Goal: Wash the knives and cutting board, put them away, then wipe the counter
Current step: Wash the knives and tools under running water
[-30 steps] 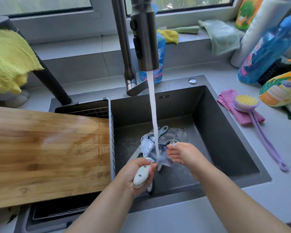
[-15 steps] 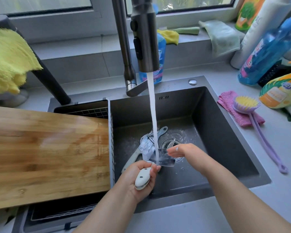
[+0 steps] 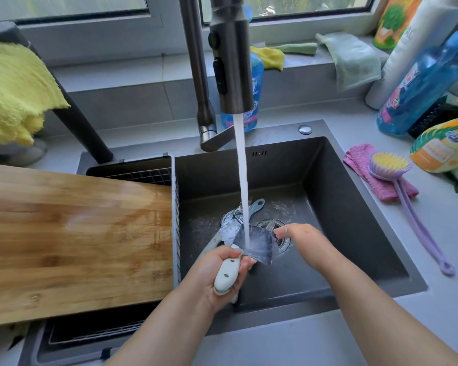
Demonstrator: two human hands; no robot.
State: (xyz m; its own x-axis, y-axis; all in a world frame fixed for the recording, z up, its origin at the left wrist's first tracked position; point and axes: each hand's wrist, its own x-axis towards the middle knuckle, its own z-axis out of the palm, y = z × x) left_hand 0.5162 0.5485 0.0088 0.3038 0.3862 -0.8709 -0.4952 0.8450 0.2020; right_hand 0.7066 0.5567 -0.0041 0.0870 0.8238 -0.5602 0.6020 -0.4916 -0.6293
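My left hand (image 3: pixel 217 270) grips the white handle of a broad-bladed knife (image 3: pixel 257 245) and holds its blade under the running water from the tap (image 3: pixel 230 54). My right hand (image 3: pixel 299 239) reaches in from the right, with its fingertips at the blade's far edge. More knives (image 3: pixel 232 224) with pale handles lie on the floor of the dark sink (image 3: pixel 354 207), near the drain. The wet wooden cutting board (image 3: pixel 74 233) lies across the drainer basket on the left side of the sink.
A yellow cloth (image 3: pixel 13 88) hangs on a dark rail at the left. Right of the sink lie a pink cloth (image 3: pixel 362 165) and a purple long-handled brush (image 3: pixel 397 170). Detergent bottles (image 3: pixel 423 75) crowd the right corner. Cloths lie on the window sill.
The knife blade has turned under the stream and now lies flatter. My right hand has shifted a little to the right, along the blade's edge. My left hand keeps its grip.
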